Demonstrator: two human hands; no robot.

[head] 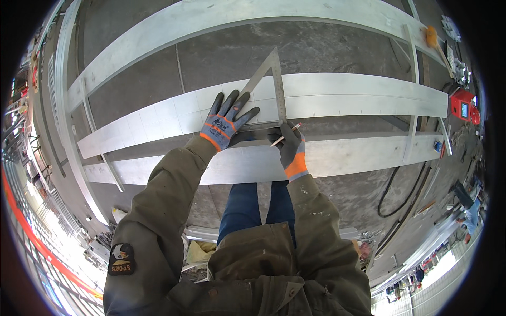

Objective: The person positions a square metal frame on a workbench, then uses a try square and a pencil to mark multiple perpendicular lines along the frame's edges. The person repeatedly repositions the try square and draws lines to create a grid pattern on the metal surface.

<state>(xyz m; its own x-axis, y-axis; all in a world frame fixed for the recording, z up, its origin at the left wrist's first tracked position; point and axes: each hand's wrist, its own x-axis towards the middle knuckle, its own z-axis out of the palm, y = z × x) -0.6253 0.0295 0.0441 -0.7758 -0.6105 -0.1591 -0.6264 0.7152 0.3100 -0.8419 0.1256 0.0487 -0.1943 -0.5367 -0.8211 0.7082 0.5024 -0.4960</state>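
A metal triangular set square (279, 89) lies across a long silvery metal beam (348, 89), its tip reaching past the far edge. Spread flat over the square's left side and the beam, my gloved left hand (226, 120) rests with its fingers apart. My gloved right hand (290, 147) pinches a pencil (285, 135), close to the square's near right corner. Thin crosswise lines mark the beam left of the square, and one long line runs along its right part. My palm hides part of the square's near left end.
Parallel metal beams lie beyond (237, 15) and nearer (355, 154), on thin cross bars (413, 75). At right are an orange-headed mallet (432, 37), a red device with a screen (462, 106) and a black cable (381, 197) on the floor. A person (470, 217) is at far right.
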